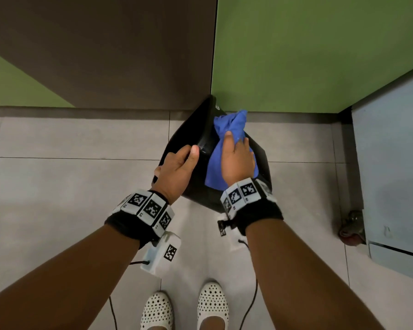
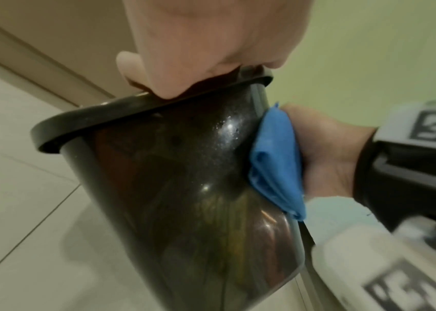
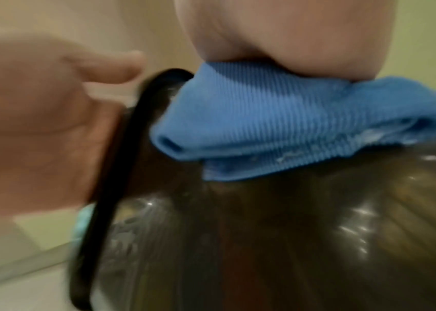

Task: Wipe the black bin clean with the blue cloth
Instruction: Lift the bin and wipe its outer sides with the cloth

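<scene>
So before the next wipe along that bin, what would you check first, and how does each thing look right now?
1. Left hand steadies the black bin with a grip on its rim: ok.
2. Right hand presses the blue cloth against the bin's outer wall: ok.
3. Cloth is bunched into folds, so only part of it meets the surface: not ok for a broad wipe.
4. Pale specks show on the wall in the left wrist view, so that patch looks unwiped: not ok.
5. Bin is tilted, mouth turned to the left; whether its base rests on the floor: cannot tell.
6. Inside of the bin clean: cannot tell, it is hidden.
</scene>
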Demonstrator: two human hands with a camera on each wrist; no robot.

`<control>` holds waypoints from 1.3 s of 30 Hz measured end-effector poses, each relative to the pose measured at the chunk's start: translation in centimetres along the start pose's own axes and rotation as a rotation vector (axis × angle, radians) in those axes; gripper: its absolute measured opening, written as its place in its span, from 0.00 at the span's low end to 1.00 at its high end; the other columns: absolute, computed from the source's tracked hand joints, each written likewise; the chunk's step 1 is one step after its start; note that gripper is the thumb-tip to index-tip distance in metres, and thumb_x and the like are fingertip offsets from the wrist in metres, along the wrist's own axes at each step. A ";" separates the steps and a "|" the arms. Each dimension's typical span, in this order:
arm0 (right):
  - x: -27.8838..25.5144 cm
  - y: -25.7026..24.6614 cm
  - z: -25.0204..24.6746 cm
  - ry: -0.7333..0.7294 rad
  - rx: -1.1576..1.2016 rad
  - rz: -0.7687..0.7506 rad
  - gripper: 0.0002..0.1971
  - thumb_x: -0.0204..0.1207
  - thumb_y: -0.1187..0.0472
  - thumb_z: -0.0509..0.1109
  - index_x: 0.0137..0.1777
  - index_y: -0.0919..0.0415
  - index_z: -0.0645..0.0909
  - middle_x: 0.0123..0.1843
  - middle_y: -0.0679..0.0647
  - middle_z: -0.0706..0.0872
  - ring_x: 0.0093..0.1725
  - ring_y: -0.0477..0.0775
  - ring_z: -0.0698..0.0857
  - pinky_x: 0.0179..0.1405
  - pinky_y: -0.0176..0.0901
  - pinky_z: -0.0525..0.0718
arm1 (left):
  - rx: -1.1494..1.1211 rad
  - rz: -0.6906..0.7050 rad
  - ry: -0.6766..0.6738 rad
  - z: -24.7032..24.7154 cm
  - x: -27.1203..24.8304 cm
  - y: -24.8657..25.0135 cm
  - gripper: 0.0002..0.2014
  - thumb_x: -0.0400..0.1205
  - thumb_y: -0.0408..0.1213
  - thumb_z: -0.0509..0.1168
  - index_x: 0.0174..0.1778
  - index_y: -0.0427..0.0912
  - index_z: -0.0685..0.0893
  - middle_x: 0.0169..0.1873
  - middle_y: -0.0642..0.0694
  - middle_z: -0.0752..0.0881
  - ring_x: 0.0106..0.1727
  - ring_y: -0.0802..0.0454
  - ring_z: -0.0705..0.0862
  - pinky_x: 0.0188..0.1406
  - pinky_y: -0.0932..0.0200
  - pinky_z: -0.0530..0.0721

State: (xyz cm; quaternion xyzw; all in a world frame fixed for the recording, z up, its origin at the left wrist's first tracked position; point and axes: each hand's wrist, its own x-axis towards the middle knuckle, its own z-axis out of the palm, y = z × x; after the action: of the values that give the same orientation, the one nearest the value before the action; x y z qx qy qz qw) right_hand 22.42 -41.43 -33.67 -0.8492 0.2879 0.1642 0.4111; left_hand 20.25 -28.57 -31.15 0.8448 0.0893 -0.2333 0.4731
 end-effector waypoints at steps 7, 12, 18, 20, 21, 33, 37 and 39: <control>0.7 0.9 0.8 -0.108 -0.152 -0.004 0.27 0.85 0.50 0.43 0.82 0.58 0.54 0.85 0.58 0.54 0.85 0.58 0.45 0.83 0.57 0.43 | -0.080 -0.149 -0.168 -1.4 0.4 0.8 0.29 0.70 0.76 0.50 0.45 0.58 0.84 0.50 0.57 0.88 0.62 0.53 0.81 0.75 0.46 0.66; -4.1 1.5 3.2 -0.013 -0.138 -0.197 0.31 0.83 0.48 0.52 0.83 0.58 0.50 0.86 0.51 0.53 0.85 0.53 0.46 0.83 0.51 0.41 | -0.027 -0.120 -0.152 -1.6 2.5 2.2 0.26 0.83 0.54 0.51 0.65 0.38 0.79 0.62 0.40 0.84 0.64 0.43 0.81 0.70 0.50 0.75; -1.9 3.1 2.6 -0.014 -0.120 -0.102 0.33 0.83 0.47 0.51 0.83 0.58 0.42 0.86 0.51 0.48 0.85 0.53 0.43 0.83 0.54 0.40 | -0.036 -0.068 -0.096 -0.7 2.1 0.4 0.19 0.87 0.43 0.49 0.62 0.34 0.77 0.60 0.34 0.83 0.62 0.39 0.81 0.69 0.42 0.75; -0.7 3.6 2.0 0.007 -0.104 0.017 0.34 0.83 0.46 0.50 0.83 0.58 0.40 0.86 0.52 0.46 0.85 0.54 0.43 0.83 0.56 0.41 | -0.050 -0.053 -0.094 -0.4 2.1 0.0 0.19 0.87 0.44 0.49 0.63 0.35 0.76 0.59 0.34 0.83 0.61 0.39 0.81 0.69 0.40 0.76; -0.2 3.7 1.7 0.024 -0.074 0.092 0.34 0.83 0.45 0.49 0.83 0.59 0.40 0.86 0.52 0.46 0.85 0.54 0.43 0.83 0.57 0.42 | -0.047 -0.047 -0.089 -0.1 2.0 0.0 0.19 0.87 0.44 0.49 0.63 0.35 0.76 0.59 0.34 0.83 0.61 0.39 0.81 0.69 0.40 0.75; -2.6 -0.6 3.8 -0.047 -0.123 -0.148 0.31 0.84 0.46 0.48 0.83 0.56 0.44 0.86 0.50 0.47 0.85 0.54 0.42 0.83 0.58 0.39 | 0.021 -0.101 0.063 0.2 4.2 1.5 0.24 0.87 0.46 0.47 0.56 0.31 0.81 0.59 0.32 0.84 0.62 0.37 0.81 0.65 0.49 0.77; 1.4 1.0 2.1 -0.020 -0.124 0.029 0.33 0.83 0.44 0.48 0.83 0.58 0.43 0.86 0.50 0.46 0.85 0.54 0.43 0.83 0.59 0.42 | -0.014 -0.090 0.086 0.3 4.1 0.4 0.23 0.86 0.47 0.48 0.51 0.31 0.80 0.54 0.31 0.85 0.57 0.36 0.82 0.61 0.47 0.79; 3.0 2.2 1.0 0.049 -0.087 0.133 0.33 0.84 0.45 0.48 0.83 0.60 0.46 0.86 0.52 0.49 0.85 0.57 0.46 0.83 0.61 0.45 | -0.024 -0.060 0.084 0.3 3.8 -0.1 0.23 0.86 0.48 0.49 0.52 0.32 0.81 0.53 0.33 0.86 0.57 0.37 0.82 0.64 0.46 0.78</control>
State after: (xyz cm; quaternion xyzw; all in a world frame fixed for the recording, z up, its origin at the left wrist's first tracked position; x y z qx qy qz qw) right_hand 23.31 -42.76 -37.18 -0.8491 0.3460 0.1826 0.3549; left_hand 23.40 -29.02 -33.17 0.8451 0.1371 -0.2108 0.4717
